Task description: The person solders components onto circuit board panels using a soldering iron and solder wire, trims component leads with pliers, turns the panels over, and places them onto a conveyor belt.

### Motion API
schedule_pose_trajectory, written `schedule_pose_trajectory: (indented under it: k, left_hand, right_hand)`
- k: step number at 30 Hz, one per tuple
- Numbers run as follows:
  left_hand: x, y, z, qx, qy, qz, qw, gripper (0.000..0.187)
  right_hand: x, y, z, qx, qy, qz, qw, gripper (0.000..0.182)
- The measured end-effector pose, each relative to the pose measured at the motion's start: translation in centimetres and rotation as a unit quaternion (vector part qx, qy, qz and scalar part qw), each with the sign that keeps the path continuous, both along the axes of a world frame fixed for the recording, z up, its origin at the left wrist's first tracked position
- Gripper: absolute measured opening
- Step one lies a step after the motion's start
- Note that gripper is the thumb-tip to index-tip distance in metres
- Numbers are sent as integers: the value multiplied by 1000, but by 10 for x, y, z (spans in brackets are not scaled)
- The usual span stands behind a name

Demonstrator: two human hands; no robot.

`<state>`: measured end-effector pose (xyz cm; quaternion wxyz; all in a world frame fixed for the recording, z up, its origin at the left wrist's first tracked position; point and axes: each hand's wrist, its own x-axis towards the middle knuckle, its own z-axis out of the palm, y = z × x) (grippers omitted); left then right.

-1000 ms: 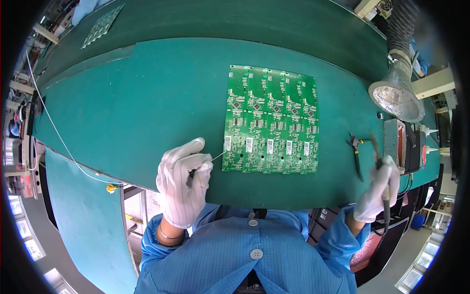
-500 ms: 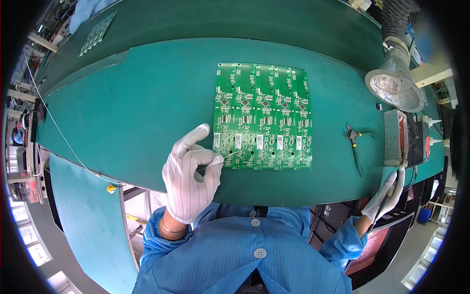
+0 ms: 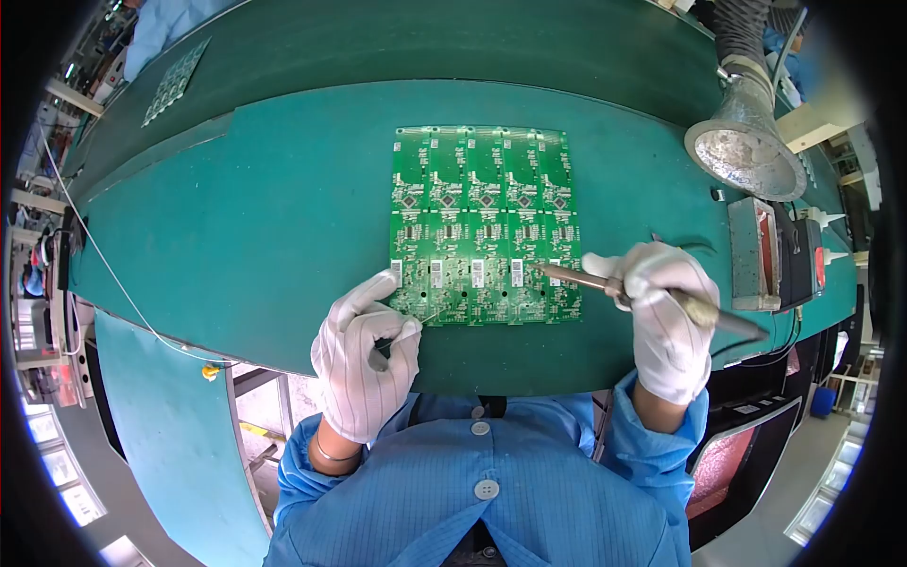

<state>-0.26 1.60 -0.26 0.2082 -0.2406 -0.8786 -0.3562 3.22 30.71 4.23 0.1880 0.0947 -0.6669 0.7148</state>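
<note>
A panel of several joined green circuit boards (image 3: 487, 175) lies flat on the green table mat in front of me. At its lower left corner my left hand (image 3: 364, 369), in a white striped glove, pinches a thin solder wire (image 3: 432, 317) between thumb and finger. My gloved right hand (image 3: 666, 331) grips a soldering iron (image 3: 581, 278) by its handle. Its tip points left, over the right part of the panel near the row of white labels. The cutting pliers (image 3: 697, 245) lie behind my right hand, mostly hidden by it.
A metal fume funnel (image 3: 746, 156) on a ribbed hose hangs at the upper right. Below it stands a grey metal box (image 3: 753, 260) beside a dark unit. Another circuit board panel (image 3: 176, 82) lies at the far left. A white cord (image 3: 118, 255) crosses the left side.
My right hand has come from the box at the right to the panel, now with the soldering iron in view. My left hand stays near the panel's lower left corner, still pinching the wire.
</note>
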Motion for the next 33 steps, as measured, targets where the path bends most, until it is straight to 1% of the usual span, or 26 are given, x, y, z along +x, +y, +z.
schedule_pose_trajectory:
  k: [1,5,7,8,11,14,17,21,23,25,26,27,28,29,30,33]
  left_hand:
    - [1,1,-1,-3,-1,5,1000,19]
    - [0,1,-2,-8,-1,13,1000,26]
    - [-1,1,-3,-1,-9,7,1000,26]
    - [-2,2,-3,2,-13,2,1000,26]
    - [-4,4,0,-20,-12,-4,1000,26]
    - [-5,3,1,-6,-48,-9,999,22]
    - [-9,1,3,45,-77,-27,996,18]
    - [-10,1,1,90,-107,-12,990,11]
    - [-10,2,-1,112,-117,-4,987,10]
    - [-9,5,5,200,-227,32,953,14]
    - [-9,6,10,241,-283,49,927,18]
    - [-13,3,15,213,-301,59,928,29]
    - [-17,3,19,232,-310,68,919,34]
    - [-21,5,23,251,-318,77,911,39]
    - [-25,5,28,240,-337,83,907,50]
    - [-31,2,30,245,-315,59,915,58]
  right_hand:
    - [-3,3,-1,2,-21,9,1000,6]
    - [-4,-2,-14,20,-71,-79,994,12]
    - [4,-1,-24,11,-84,-103,991,14]
    - [6,-2,-26,43,-62,-119,990,17]
    - [14,-2,-25,52,-102,-167,979,19]
    - [15,-2,-34,-94,-75,-162,979,22]
    - [15,1,-36,-219,-54,-118,967,23]
    - [17,4,-37,-283,-63,-123,949,22]
    - [15,5,-37,-296,-68,-123,945,23]
    - [14,6,-36,-305,-70,-127,941,25]
    - [13,7,-35,-309,-71,-130,940,27]
    - [12,7,-35,-312,-73,-133,938,28]
    - [12,7,-36,-314,-75,-143,936,35]
    - [12,7,-37,-324,-77,-150,931,37]
    - [12,8,-38,-334,-77,-156,926,39]
    - [11,8,-38,-347,-79,-157,921,42]
